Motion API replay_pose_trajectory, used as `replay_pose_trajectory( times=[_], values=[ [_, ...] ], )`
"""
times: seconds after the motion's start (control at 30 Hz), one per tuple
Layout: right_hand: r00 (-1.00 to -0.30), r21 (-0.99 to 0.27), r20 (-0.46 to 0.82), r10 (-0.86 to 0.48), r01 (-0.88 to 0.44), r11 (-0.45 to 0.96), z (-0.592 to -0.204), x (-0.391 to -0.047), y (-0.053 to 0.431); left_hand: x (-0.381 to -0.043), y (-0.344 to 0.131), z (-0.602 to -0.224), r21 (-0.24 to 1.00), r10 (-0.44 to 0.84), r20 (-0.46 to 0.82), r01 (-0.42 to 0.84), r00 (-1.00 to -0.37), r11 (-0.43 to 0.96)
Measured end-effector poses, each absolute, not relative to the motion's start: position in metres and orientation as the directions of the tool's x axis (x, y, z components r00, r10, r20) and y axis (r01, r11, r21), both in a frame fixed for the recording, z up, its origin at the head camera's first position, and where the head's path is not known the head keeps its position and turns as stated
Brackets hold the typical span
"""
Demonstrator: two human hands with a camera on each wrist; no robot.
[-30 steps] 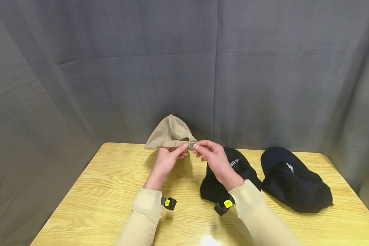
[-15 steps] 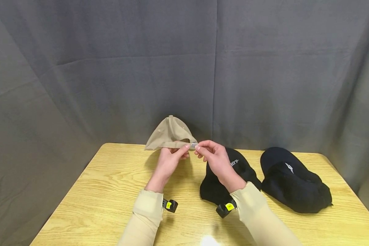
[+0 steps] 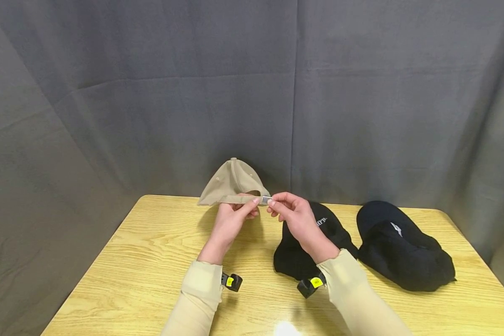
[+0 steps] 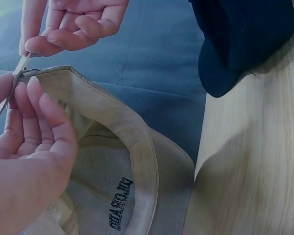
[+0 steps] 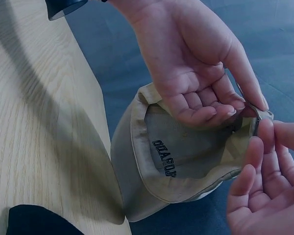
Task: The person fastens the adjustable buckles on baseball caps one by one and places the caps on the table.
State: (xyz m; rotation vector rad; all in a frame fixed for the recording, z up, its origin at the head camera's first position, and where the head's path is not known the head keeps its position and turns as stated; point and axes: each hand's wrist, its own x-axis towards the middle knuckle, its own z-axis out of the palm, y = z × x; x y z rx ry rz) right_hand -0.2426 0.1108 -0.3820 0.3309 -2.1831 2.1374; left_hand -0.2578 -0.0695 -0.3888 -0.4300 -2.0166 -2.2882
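A beige baseball cap (image 3: 227,181) is held up over the far table edge, its rear opening and strap toward me. My left hand (image 3: 228,224) pinches the cap's back strap between thumb and fingers, just left of the metal buckle (image 3: 266,199). At the buckle's right side, my right hand (image 3: 298,220) pinches the strap end with thumb and index finger. Both wrist views look into the cap; dark lettering (image 4: 120,203) shows inside in the left wrist view. The fingertips partly hide the buckle there.
A black cap (image 3: 294,259) with white lettering lies on the wooden table (image 3: 143,261), partly behind the right forearm. Right of it rests a dark navy cap (image 3: 407,261) with a small white logo. A grey curtain (image 3: 193,93) hangs behind the table.
Both hands and the buckle have shifted very slightly to the right. The grips on the strap and the buckle end look the same, and the other caps stay put.
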Motion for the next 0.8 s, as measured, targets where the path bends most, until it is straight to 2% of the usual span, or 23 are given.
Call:
replay_pose_trajectory(
  times=[0.8],
  values=[
    [-0.975,-0.983,0.182,-0.125,-0.185,0.011,-0.3823,-0.2418,0.1149,-0.2560,-0.0665,-0.3892,0.963,0.133,0.240,0.218,-0.962,-0.160]
  ],
)
